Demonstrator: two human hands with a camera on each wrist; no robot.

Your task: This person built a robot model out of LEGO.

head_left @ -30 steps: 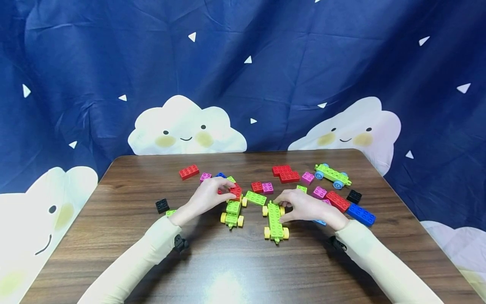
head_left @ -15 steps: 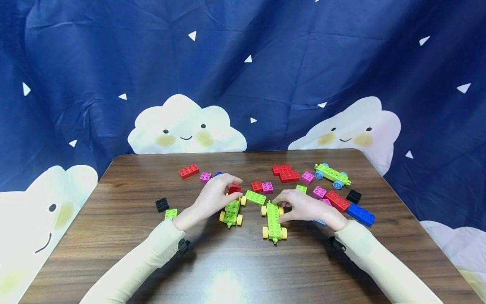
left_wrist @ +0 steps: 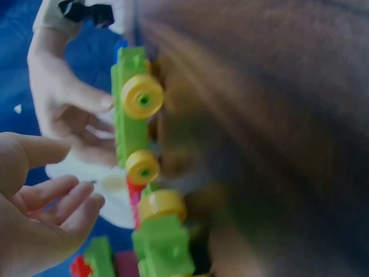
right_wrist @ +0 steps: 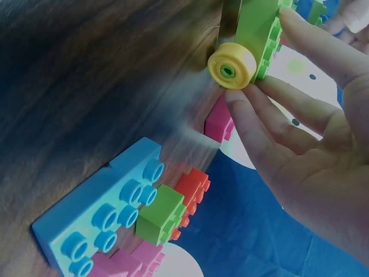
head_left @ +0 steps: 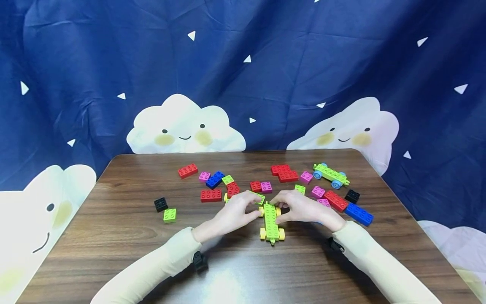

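Observation:
A lime green toy car base with yellow wheels stands on the table. My right hand holds it at its right edge and far wheel, thumb along the studded side, seen in the right wrist view. Close to its left side is my left hand, fingers relaxed and holding nothing; a gap shows in the left wrist view. Under and behind the left hand, a second green car base is mostly hidden; one yellow wheel shows, with a red brick by its far end.
Red bricks, a blue brick and a black brick lie left. Right of the hands are pink bricks, a long blue brick and a green car base with blue wheels. A light blue brick lies near my right wrist.
My left hand has left the red brick on the second car base and moved right and nearer, to beside the held car base. My right hand and its car base have shifted slightly left.

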